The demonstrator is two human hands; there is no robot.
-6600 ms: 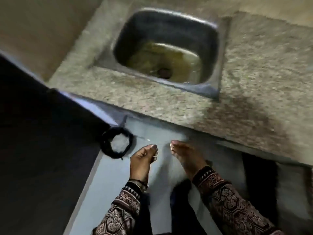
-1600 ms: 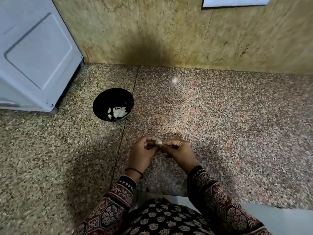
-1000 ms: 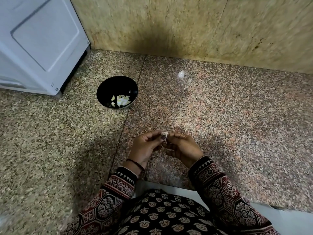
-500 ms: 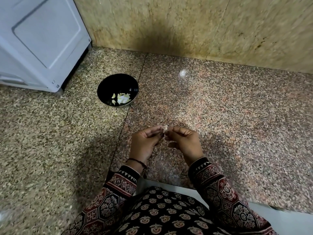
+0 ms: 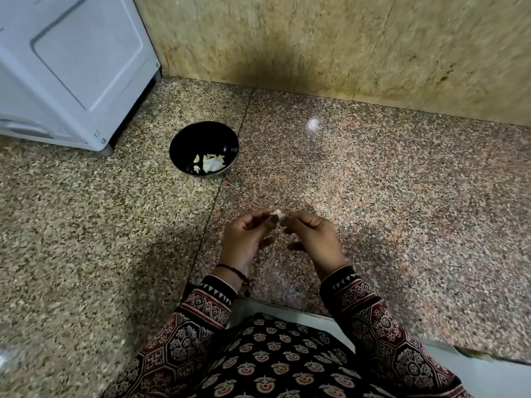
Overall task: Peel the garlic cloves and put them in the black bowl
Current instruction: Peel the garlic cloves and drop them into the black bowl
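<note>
In the head view, the person's two hands meet just above a speckled granite countertop (image 5: pixel 402 196), near its front edge. The left hand (image 5: pixel 247 239) and the right hand (image 5: pixel 313 239) each pinch the same garlic clove (image 5: pixel 278 214) between thumb and forefinger, while their other fingers curl loosely under the palms. The clove is a small, pale, whitish piece with a faint pink tint. Most of it is hidden by the fingertips, and the left thumb, with its dark nail, lies against it. Whether any skin clings to it is too small to tell.

The black bowl (image 5: pixel 201 136) stands on the countertop farther away and to the left of the hands, well apart from them. Inside it, low against the near wall, lies a little heap of peeled cloves (image 5: pixel 211 163), creamy white to light yellow.

A white appliance (image 5: pixel 71 67) stands at the far left, near the bowl. A beige stone wall (image 5: pixel 316 38) rises behind the countertop. A thin black thread (image 5: pixel 232 270) circles the left wrist, and both arms wear dark, patterned sleeves (image 5: pixel 382 334).
</note>
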